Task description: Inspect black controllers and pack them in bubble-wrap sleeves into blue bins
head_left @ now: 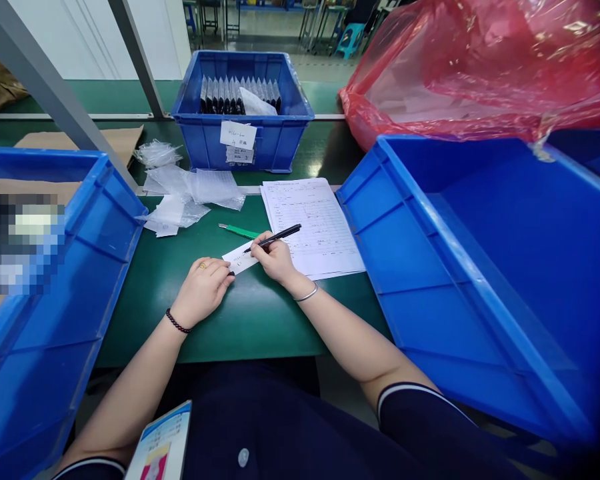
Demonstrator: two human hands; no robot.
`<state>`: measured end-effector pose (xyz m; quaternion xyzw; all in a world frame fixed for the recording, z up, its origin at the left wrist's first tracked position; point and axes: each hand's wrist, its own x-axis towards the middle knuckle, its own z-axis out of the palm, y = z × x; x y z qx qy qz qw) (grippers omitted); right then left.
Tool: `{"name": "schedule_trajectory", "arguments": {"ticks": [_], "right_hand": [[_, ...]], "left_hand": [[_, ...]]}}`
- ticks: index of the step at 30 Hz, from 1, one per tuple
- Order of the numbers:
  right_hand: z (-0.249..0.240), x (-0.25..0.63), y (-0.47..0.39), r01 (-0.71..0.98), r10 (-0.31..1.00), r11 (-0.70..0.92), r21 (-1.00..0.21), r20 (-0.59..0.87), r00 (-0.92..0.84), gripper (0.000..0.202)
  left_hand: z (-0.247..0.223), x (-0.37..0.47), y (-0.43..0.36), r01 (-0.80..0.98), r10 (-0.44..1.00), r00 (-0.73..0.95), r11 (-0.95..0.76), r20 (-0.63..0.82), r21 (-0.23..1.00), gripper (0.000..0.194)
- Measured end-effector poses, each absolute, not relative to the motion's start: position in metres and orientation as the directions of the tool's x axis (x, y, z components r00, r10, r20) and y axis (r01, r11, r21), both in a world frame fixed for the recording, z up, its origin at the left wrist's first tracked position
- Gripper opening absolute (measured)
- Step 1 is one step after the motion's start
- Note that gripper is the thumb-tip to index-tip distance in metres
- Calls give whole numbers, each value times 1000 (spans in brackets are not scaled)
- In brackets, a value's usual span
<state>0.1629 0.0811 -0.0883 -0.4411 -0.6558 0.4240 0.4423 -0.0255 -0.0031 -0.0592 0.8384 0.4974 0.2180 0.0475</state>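
Note:
My right hand is closed around a black pen, its tip on a small white paper slip that bears a little handwriting. At the slip's left side rests my left hand, fingers curled, with a small black pen cap between the fingertips. Just beyond the slip lies a green utility knife, partly behind my right hand. Printed sheets with handwritten entries lie stacked to the right of the pen.
Clear plastic bags are heaped at the back left. Behind them stands a labelled blue bin holding a row of bagged dark items. Large blue bins flank me, left and right. A red plastic bag bulges at the back right.

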Motion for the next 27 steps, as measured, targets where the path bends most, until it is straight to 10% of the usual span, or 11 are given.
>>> {"name": "schedule_trajectory", "arguments": {"ticks": [19, 27], "right_hand": [[-87, 163, 77, 232, 936, 310, -922, 254, -243, 14], [-84, 169, 81, 303, 934, 314, -900, 235, -271, 11]], "left_hand": [[-64, -32, -1, 894, 884, 301, -392, 358, 216, 23], [-67, -23, -1, 776, 804, 498, -580, 325, 247, 20]]}}
